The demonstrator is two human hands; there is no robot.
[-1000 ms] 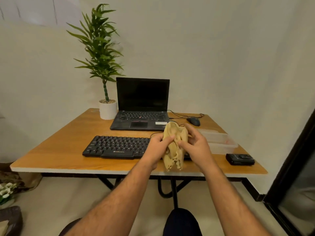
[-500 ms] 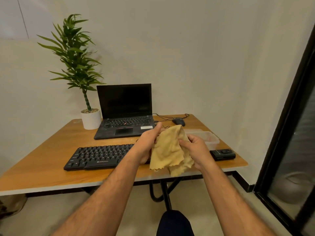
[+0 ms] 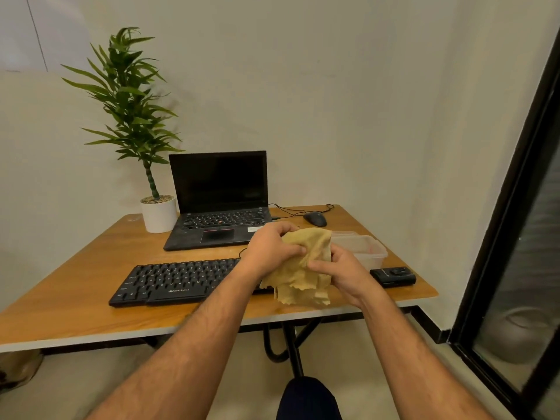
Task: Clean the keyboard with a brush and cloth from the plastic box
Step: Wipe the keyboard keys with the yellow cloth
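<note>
A tan cloth (image 3: 298,275) hangs crumpled between both hands, above the right end of the black keyboard (image 3: 178,280). My left hand (image 3: 271,250) grips its upper left part with curled fingers. My right hand (image 3: 342,272) pinches its right edge. The keyboard lies flat near the front of the wooden table (image 3: 75,286); its right end is hidden behind the cloth and my hands. The clear plastic box (image 3: 368,253) sits to the right, just behind my right hand. No brush is visible.
An open black laptop (image 3: 219,201) stands behind the keyboard, with a potted plant (image 3: 157,212) to its left and a wired mouse (image 3: 315,219) to its right. A small black device (image 3: 394,276) lies near the table's right front corner. A dark door frame (image 3: 509,207) rises at right.
The view has swung slightly back to the left. My hands have regripped the cloth, bunching it more tightly; it stays above the keyboard's right end.
</note>
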